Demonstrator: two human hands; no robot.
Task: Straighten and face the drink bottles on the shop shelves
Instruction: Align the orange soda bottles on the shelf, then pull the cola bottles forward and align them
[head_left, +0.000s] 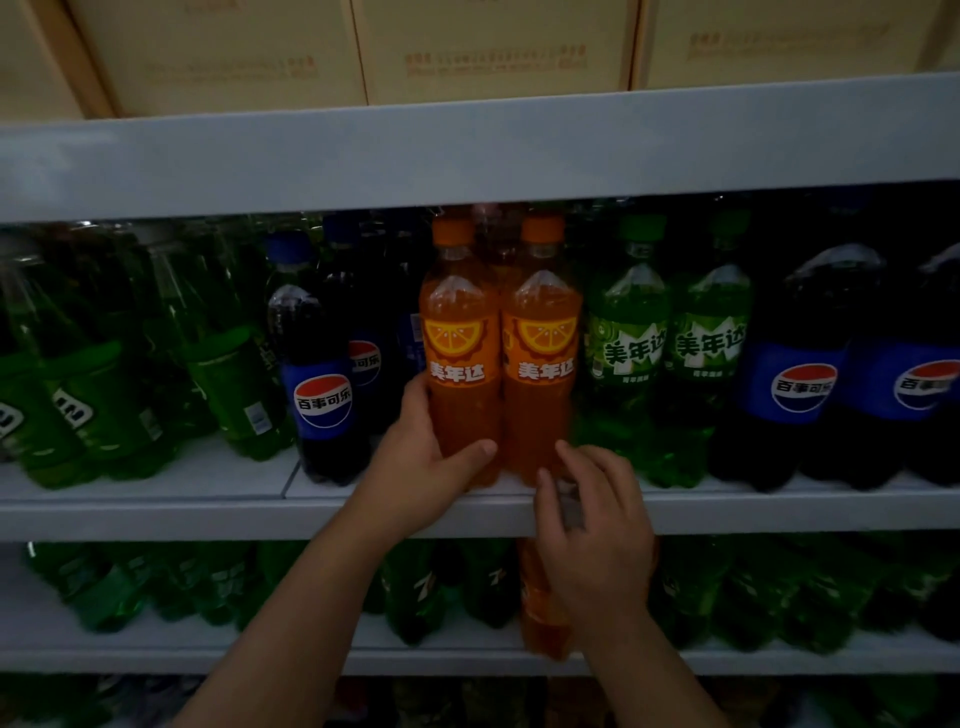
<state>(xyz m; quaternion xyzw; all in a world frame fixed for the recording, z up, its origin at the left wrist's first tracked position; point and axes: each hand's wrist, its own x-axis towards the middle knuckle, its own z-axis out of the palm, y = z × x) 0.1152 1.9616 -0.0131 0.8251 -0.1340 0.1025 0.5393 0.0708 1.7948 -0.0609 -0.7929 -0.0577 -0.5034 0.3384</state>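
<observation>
Left grip (422, 470) clasps the orange plastic soda bottle (457, 322) to face its label; right grip (597, 525), released, perhaps steadies its twin (543, 322).

Two bare arms are showing below the white shelf edge (208, 514). The left arm (291, 613) is showing bare from the wrist all the way down, well below that shelf edge. The right arm (654, 670) is showing bare the same way. The left hand (421, 467) and the right hand (597, 530) are showing in front of the shelf edge. The left thumb is showing a short nail. The right hand's fingers are looking a little blurry, and the dim light is hiding small marks.
</observation>
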